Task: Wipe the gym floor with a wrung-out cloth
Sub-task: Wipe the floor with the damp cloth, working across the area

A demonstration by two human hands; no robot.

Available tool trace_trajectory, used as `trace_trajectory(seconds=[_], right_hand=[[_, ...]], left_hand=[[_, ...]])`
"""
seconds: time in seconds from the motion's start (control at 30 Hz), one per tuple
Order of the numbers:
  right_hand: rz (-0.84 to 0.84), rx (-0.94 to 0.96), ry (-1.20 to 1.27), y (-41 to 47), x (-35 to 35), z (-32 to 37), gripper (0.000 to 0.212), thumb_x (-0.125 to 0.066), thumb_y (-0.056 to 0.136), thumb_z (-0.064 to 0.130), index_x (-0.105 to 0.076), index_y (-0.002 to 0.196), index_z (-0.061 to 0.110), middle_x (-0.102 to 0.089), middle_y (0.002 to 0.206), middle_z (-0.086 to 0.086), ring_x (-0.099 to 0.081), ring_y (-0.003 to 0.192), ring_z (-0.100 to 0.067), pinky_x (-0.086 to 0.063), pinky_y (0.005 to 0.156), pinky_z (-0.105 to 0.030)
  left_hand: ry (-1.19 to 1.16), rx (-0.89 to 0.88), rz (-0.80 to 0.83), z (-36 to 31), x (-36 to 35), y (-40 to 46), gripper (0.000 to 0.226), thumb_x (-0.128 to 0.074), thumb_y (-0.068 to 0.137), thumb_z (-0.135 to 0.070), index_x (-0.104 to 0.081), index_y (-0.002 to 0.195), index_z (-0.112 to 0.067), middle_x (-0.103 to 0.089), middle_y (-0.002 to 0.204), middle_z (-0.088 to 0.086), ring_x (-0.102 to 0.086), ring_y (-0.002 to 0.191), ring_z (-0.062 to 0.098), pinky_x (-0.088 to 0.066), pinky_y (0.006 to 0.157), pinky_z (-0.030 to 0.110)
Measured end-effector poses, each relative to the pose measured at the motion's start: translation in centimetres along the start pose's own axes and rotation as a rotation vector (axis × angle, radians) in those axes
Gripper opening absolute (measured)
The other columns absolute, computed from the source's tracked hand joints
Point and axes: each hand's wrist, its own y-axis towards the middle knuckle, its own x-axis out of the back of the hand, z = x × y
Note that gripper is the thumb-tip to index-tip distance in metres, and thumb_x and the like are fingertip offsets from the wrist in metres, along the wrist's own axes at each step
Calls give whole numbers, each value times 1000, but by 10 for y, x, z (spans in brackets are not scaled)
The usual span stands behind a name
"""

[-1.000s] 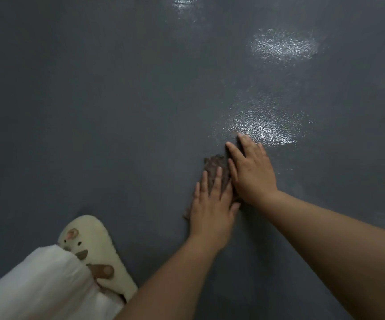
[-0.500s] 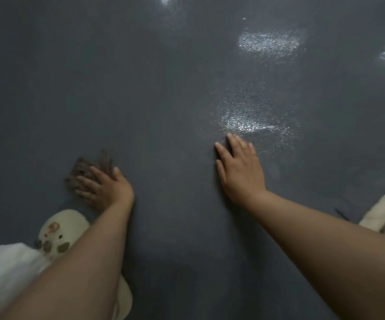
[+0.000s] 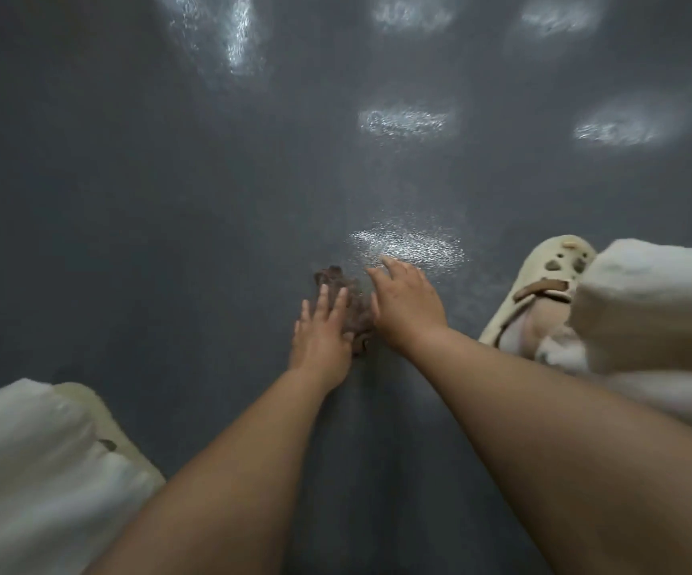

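Observation:
A crumpled brown cloth (image 3: 354, 309) lies on the dark grey gym floor (image 3: 170, 201) in the middle of the view. My left hand (image 3: 321, 338) presses flat on the cloth's left part, fingers spread and pointing away from me. My right hand (image 3: 406, 302) lies palm down at the cloth's right edge, fingers apart, partly over the cloth. Most of the cloth is hidden under and between the two hands.
My right foot in a cream clog (image 3: 539, 296) stands on the floor just right of my right hand, white trouser leg (image 3: 647, 317) above it. My left clog (image 3: 99, 425) and white trouser leg (image 3: 29, 471) fill the lower left. Light patches (image 3: 406, 244) shine on the floor ahead.
My left hand has swept the cloth from the far left back to the middle, beside my right hand. The view has shifted, bringing my right foot in.

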Motion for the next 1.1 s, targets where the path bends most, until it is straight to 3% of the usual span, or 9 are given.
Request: trace_trajectory(seconds=[0.1,0.23,0.6,0.83,1.1], right_hand=[[45,-11,-39,-24,18,-3,37,-41,95,20,-50,129,9,-44,137,-12,-38,127,-30,-29,105,-35],[66,-40,-50,-59,35,3,34,-41,95,23,-52,124,9,-50,128,-12,-43,120,-31,-38,95,-37],[45,-15,-93,-101,59,34,37,-41,95,20,-50,129,9,-47,134,-11,-41,124,-31,-37,98,-37],[56,-52,-42,-89,63,49,40,-45,96,22,-47,134,10,-43,137,-10,-39,127,-28,-36,100,-38],[112,-2,-16,-39,15,41,31,-42,94,11,-51,123,1,-46,128,-13,-40,122,-30,-39,96,-38]], left_hand=[[25,96,-23,9,18,-32,69,-45,98,-24,-1,152,-24,12,159,2,5,146,30,-10,117,43],[-42,155,-76,2,38,-69,70,-49,97,-20,-6,152,-24,12,159,2,4,146,27,-10,117,39],[-137,87,-170,-18,71,-105,74,-58,91,-22,-15,151,-26,9,159,1,3,146,25,-12,118,39],[-114,109,-112,-13,85,-97,81,-63,87,-30,-15,151,-21,9,159,5,3,146,27,-11,118,39],[-91,242,21,-1,30,-46,59,-50,95,-23,-24,148,-22,0,159,4,-4,146,26,-17,114,38]])
